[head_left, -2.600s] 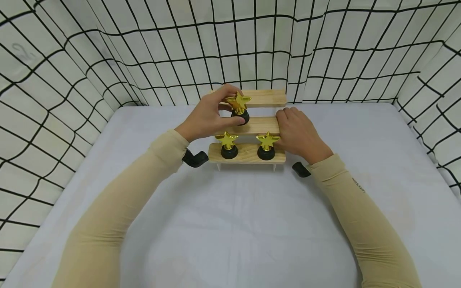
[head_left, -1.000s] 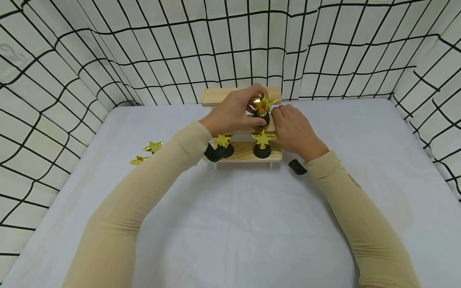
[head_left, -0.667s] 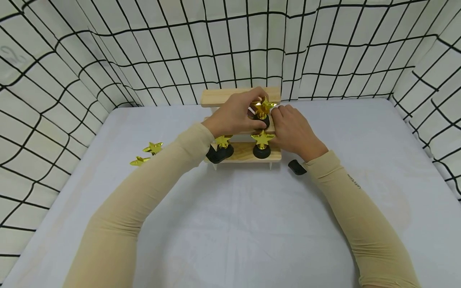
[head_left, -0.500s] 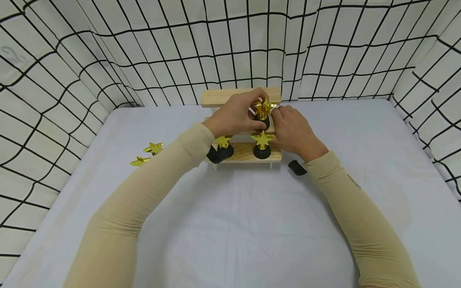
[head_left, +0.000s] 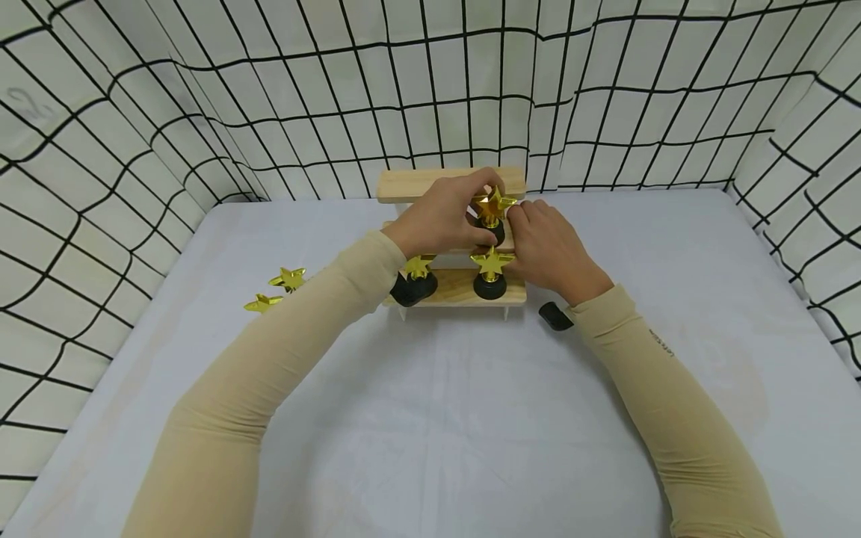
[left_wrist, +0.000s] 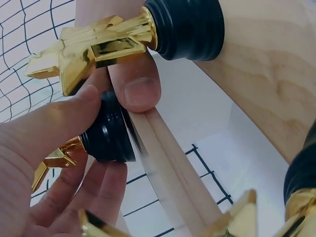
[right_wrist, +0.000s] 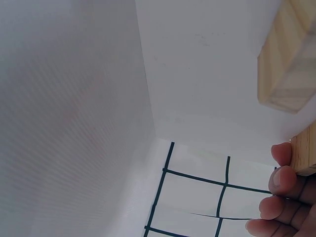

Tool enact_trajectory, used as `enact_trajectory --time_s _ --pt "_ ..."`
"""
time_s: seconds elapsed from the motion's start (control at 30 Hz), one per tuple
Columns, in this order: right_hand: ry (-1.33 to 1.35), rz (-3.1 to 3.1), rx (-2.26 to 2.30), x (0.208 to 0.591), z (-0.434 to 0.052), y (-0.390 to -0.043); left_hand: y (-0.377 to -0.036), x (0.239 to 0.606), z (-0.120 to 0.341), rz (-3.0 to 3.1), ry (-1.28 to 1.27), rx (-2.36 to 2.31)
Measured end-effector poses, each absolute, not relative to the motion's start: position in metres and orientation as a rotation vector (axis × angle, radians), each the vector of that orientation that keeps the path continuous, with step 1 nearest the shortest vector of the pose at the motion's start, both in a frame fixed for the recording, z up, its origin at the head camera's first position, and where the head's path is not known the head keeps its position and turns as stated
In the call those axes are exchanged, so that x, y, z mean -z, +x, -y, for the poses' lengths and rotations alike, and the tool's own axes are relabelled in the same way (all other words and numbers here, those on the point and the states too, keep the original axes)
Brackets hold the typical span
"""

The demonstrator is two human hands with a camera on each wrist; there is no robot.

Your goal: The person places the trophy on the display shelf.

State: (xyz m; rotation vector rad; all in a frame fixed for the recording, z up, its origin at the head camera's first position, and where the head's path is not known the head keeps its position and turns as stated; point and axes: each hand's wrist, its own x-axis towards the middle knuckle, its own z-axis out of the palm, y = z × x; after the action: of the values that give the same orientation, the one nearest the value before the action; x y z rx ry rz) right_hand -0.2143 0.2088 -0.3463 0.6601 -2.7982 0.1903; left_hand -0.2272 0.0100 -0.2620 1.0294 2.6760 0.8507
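Observation:
A small gold star trophy (head_left: 492, 207) with a round black base is at the right end of the wooden rack's middle shelf (left_wrist: 170, 170). My left hand (head_left: 444, 213) holds it by the base, thumb in front and fingers behind. In the left wrist view this trophy's base (left_wrist: 109, 129) is right at the shelf board. My right hand (head_left: 553, 246) grips the right end of the same shelf, and in the right wrist view its fingertips (right_wrist: 284, 180) lie at the board's end. Two similar trophies stand on the bottom shelf, a right one (head_left: 490, 273) and a left one (head_left: 420, 278).
The rack's top shelf (head_left: 410, 185) rises behind my left hand. Two more star trophies, a rear one (head_left: 289, 279) and a front one (head_left: 262, 303), show beside my left forearm on the white table (head_left: 430, 418). Black grid netting (head_left: 464, 99) borders the table's back and sides.
Since the oldest frame, my left hand has carried the trophy rightward along the middle shelf, and two trophies have come into view behind that arm. My right hand stays on the shelf end.

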Motion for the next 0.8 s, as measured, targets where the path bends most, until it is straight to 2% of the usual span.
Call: enact_trajectory --time_s 0.8 --pt "0.655 2.780 -0.210 0.346 -0.207 -0.212 -0.222 0.250 0.014 -2.721 1.017 -0.836"
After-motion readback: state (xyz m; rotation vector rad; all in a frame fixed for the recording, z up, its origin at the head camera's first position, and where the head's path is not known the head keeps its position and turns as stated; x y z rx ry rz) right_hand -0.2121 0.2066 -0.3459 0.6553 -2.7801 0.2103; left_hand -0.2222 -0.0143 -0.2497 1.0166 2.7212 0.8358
